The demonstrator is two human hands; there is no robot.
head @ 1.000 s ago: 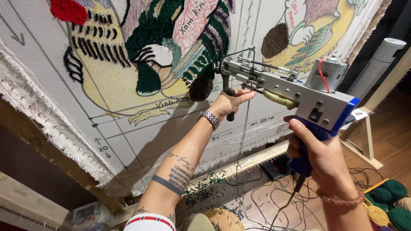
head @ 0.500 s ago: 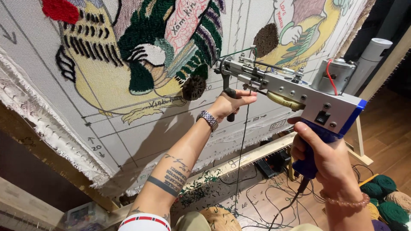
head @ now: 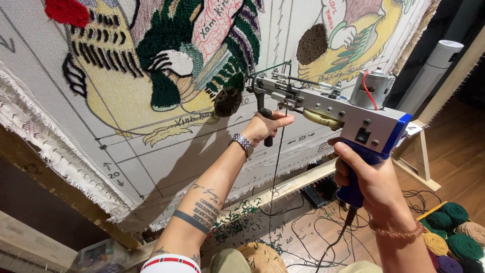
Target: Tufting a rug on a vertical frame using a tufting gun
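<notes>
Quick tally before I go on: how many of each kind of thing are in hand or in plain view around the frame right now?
Tufting gun: 1, held by both the left hand and the right hand
Stretched cloth with tufted picture: 1
Wristwatch: 1
Bead bracelet: 1
Yarn balls at lower right: at least 5, some cut off
Total: at least 9

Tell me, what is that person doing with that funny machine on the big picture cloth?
A person holds a silver metal tufting gun with a blue handle in both hands. The right hand grips the blue handle, and the left hand grips the black front grip. The gun's tip points at a large white cloth stretched on a wooden frame, next to a round dark brown yarn patch. Colourful yarn shapes already cover part of the cloth. Balls of green and tan yarn lie on the floor.
</notes>
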